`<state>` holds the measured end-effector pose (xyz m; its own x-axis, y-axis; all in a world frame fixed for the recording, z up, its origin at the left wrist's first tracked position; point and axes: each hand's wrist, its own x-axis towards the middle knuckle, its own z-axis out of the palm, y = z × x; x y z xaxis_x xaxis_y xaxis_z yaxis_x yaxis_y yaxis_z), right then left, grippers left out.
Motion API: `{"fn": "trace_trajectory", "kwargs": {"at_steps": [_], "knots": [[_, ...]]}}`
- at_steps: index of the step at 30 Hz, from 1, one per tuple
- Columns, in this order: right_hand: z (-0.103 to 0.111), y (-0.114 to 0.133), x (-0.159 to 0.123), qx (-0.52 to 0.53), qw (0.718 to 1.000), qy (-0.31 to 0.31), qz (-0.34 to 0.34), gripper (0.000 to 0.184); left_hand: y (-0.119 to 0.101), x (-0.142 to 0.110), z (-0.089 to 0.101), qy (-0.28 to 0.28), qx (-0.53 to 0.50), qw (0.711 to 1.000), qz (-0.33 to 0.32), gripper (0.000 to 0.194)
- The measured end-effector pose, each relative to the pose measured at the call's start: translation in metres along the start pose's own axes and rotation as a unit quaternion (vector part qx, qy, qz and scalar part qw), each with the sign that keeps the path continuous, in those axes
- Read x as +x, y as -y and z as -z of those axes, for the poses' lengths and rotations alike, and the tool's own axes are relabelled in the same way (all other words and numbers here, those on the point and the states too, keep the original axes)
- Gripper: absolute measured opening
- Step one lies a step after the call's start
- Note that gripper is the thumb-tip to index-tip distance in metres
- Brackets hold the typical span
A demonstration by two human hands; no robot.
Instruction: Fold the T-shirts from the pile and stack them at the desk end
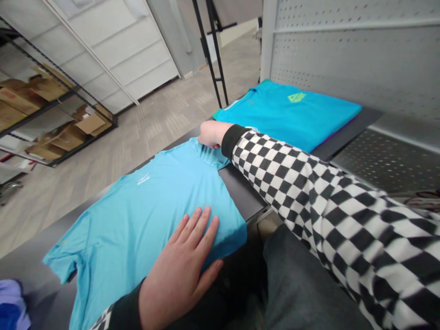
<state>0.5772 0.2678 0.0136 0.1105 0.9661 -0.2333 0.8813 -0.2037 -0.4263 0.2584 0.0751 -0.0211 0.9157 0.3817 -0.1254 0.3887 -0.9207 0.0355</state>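
A light blue T-shirt (137, 220) lies spread over the dark table, with small white lettering near its neck edge. My left hand (185, 261) rests flat on the lower part of the shirt, fingers stretched out. Farther off, my right hand (213, 134) has its fingers closed on the shirt's far sleeve. The sleeve bunches a little under that hand. Past my right forearm sits a stack of brighter blue shirts (285, 110) with a green emblem on top; the forearm covers part of it.
The dark table (240, 195) runs from lower left to upper right. A purple and blue cloth (12, 305) lies at its near left end. A perforated grey panel (354, 59) borders the right. Black shelving (58, 110) with cardboard boxes stands across the floor.
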Motion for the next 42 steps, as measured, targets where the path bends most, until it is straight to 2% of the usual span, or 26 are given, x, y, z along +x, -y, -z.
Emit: {"fn": "trace_trajectory", "kwargs": {"at_steps": [2,5,8,10,13,17,21,24,27,30,33,36,39,42], "knots": [[-0.004,-0.002,0.005,-0.014,1.000,-0.017,0.017,0.024,-0.003,-0.006,0.002,-0.022,0.030,0.999,-0.006,0.089],[-0.010,-0.006,0.015,-0.021,0.998,-0.037,0.045,0.021,-0.006,-0.014,0.014,-0.051,0.042,0.998,0.004,0.084],[-0.015,-0.009,0.026,-0.023,0.997,-0.050,0.052,0.020,0.002,-0.026,0.020,-0.087,0.049,0.993,0.067,0.083],[-0.019,-0.011,0.034,-0.019,0.995,-0.072,0.069,0.016,0.014,-0.035,0.013,-0.088,0.053,0.988,0.112,0.084],[-0.024,-0.014,0.040,0.009,0.985,-0.126,0.113,0.017,0.030,-0.043,-0.006,-0.061,0.045,0.986,0.148,0.083],[-0.025,-0.015,0.031,0.048,0.977,-0.165,0.129,0.024,0.032,-0.042,-0.017,-0.043,0.026,0.984,0.171,0.081],[-0.014,-0.011,0.002,0.070,0.961,-0.235,0.126,0.031,0.028,-0.035,-0.012,-0.039,0.006,0.981,0.189,0.080],[-0.011,-0.008,-0.035,0.109,0.921,-0.339,0.155,0.036,0.026,-0.032,-0.011,-0.039,0.007,0.979,0.202,0.079],[-0.020,-0.013,-0.085,0.148,0.876,-0.418,0.189,0.040,0.026,-0.030,-0.013,-0.041,0.008,0.978,0.206,0.079],[-0.038,-0.029,-0.141,0.146,0.870,-0.436,0.179,0.038,0.026,-0.029,-0.015,-0.047,0.002,0.977,0.208,0.081],[-0.058,-0.045,-0.190,0.115,0.899,-0.409,0.104,0.032,0.026,-0.027,-0.017,-0.058,-0.010,0.976,0.210,0.082],[-0.074,-0.047,-0.217,0.029,0.952,-0.303,0.045,0.029,0.024,-0.025,-0.017,-0.068,-0.020,0.975,0.212,0.081],[-0.085,-0.031,-0.220,-0.035,0.975,-0.219,0.023,0.030,0.022,-0.024,-0.016,-0.077,-0.032,0.974,0.212,0.081],[-0.090,-0.008,-0.211,-0.041,0.985,-0.170,-0.005,0.020,0.021,-0.023,-0.015,-0.081,-0.045,0.973,0.211,0.083]]}}
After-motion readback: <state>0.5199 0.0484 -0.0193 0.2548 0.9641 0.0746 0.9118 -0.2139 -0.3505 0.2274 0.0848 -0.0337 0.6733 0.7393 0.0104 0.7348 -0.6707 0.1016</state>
